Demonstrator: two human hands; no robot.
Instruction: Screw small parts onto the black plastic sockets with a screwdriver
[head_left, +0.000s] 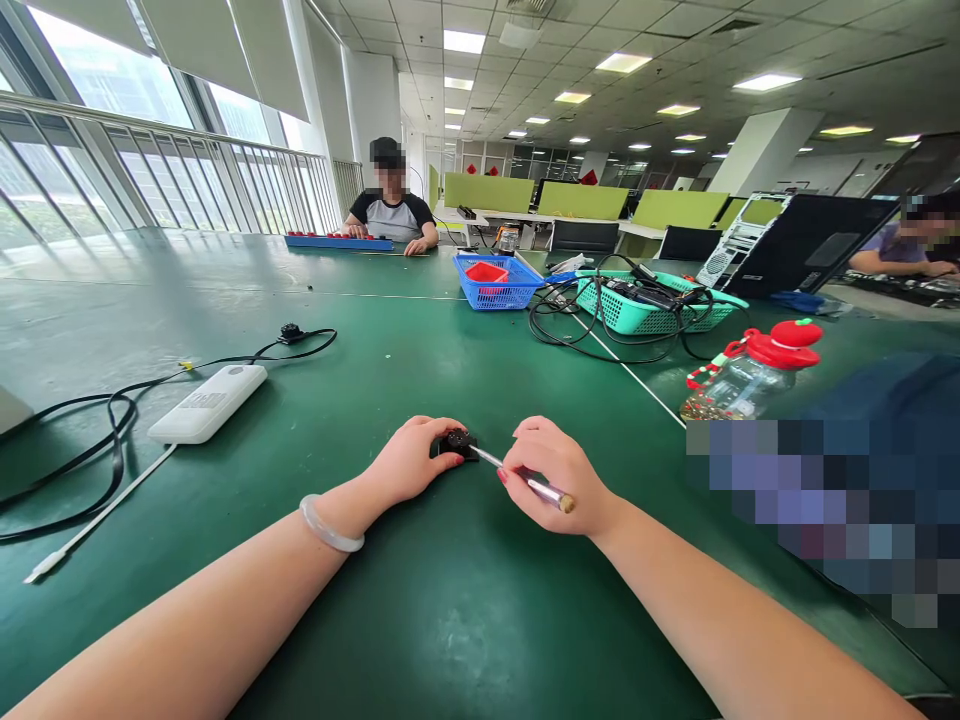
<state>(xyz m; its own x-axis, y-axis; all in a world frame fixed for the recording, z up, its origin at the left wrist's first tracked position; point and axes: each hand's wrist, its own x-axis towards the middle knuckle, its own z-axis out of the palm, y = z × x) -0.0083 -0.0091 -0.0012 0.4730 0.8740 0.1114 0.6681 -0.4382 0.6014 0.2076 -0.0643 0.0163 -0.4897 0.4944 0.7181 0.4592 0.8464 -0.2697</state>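
Observation:
My left hand (411,458), with a pale bangle on its wrist, pinches a small black round-topped part (458,441) against the green tabletop. Thumb and fingers close round its left side, hiding some of it. In my right hand (559,475) is a slim screwdriver (551,493) with a shiny shaft and a brownish handle end. It is held slanted like a pen. Its tip reaches the right side of the black part; whether it sits in a screw is too small to tell.
On the left lie a white power adapter (210,402) and black cables (118,430). A blue basket (499,290), a teal basket (637,318) with tangled cables, and a red-lidded bottle (750,375) stand ahead and right. Across the table sits a person (391,210) behind a blue tray (337,242).

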